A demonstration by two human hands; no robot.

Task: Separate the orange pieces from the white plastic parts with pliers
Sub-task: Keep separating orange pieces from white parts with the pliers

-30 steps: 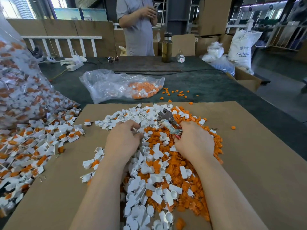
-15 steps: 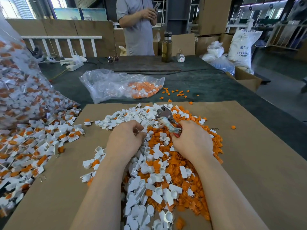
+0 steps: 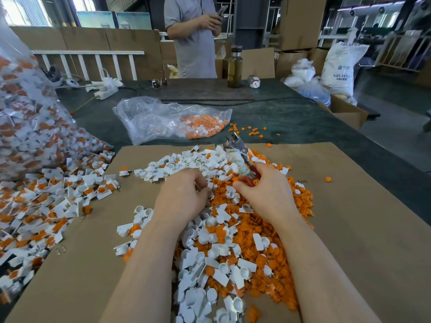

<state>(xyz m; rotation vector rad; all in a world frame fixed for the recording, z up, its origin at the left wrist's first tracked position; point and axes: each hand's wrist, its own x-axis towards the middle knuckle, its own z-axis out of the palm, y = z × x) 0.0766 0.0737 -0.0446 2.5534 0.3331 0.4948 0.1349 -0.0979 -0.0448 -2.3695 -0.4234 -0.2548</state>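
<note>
Orange plastic pieces (image 3: 263, 231) lie heaped with small white plastic parts (image 3: 186, 163) in one mixed pile on a brown cardboard sheet (image 3: 361, 229) that covers the near end of a dark green table (image 3: 291, 120). Both hands rest on top of this pile, close together but not touching.

The right hand (image 3: 265, 192) has its fingers curled tightly round the red handles of a pair of metal pliers (image 3: 238, 155). The tool slants up and away from the hand, its grey head over the far edge of the pile; its middle is wrapped in pale, worn material. Whether the head grips anything cannot be told.

The left hand (image 3: 182, 194) lies knuckles up with its fingers bent down into the pile, the fingertips meeting among white and orange bits. They seem to pinch a small part, but what exactly is hidden beneath the hand.

To the left, more white parts with orange inserts spill from a large clear plastic bag (image 3: 25, 113). Beyond the cardboard lies a second, crumpled clear bag (image 3: 163, 120) holding orange pieces, with a few loose ones scattered just beside it. A person in a grey shirt (image 3: 193, 38) stands at the far side of the table.
</note>
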